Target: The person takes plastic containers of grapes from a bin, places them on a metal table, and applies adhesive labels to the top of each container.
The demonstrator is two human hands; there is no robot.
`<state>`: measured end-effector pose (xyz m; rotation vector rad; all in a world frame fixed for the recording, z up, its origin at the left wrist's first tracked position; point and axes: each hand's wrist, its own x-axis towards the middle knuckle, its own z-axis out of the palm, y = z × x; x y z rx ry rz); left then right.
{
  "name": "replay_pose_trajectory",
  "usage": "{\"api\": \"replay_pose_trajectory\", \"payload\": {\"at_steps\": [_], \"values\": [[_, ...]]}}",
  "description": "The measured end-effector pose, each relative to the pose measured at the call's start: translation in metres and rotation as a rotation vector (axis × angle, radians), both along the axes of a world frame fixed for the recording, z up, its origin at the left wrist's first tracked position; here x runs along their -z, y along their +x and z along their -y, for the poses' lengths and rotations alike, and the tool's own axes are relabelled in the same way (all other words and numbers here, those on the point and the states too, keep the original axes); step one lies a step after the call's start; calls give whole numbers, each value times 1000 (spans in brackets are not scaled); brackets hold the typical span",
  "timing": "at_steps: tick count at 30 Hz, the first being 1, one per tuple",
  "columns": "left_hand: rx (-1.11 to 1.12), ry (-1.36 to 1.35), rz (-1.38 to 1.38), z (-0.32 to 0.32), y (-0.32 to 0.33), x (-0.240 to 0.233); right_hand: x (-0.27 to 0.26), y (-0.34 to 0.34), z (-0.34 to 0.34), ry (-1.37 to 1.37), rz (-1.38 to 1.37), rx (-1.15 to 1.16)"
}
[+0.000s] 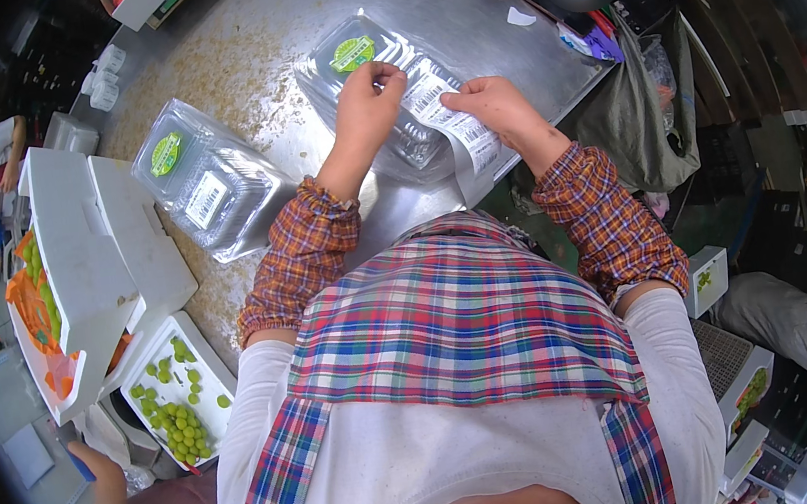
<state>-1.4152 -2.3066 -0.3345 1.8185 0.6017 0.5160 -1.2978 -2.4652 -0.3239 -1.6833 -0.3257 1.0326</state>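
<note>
My right hand (496, 111) holds a strip of white printed labels (465, 135) between thumb and fingers, its lower end hanging over the table's near edge. Just left of the strip's upper end, my left hand (369, 103) has thumb and fingertips pinched together; whether a label is between them is not visible. Beneath both hands lies a stack of nested clear plastic clamshell boxes (320, 66) with a round green sticker (352, 54) on top. To the left stands a second stack of clear clamshells (235, 174), bearing a green sticker (166, 154) and a white label (207, 200).
The metal table (237, 68) has brownish stains. White foam boxes (81, 239) and a foam tray (212, 351) of green grapes (180, 430) flank its left side. Small white rolls (105, 88) sit far left. Two other people are at the left. A grey sack (622, 127) hangs at right.
</note>
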Motion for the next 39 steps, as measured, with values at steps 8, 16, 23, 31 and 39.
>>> {"api": "replay_pose_trajectory", "payload": {"at_steps": [8, 16, 23, 31, 39], "values": [[5, 572, -87, 10, 5, -4, -8, -1, 18, -10, 89, -90], [97, 809, -186, 32, -5, -18, -22, -2, 110, 121, -130, 133], [241, 882, -331, 35, 3, -27, -8, -14, 111, 216, -162, 138], [199, 910, -208, 11, -11, -56, -2, -19, 101, 262, -197, 172], [344, 900, -395, 46, -6, -41, 4, -22, 106, 283, -194, 174]]}}
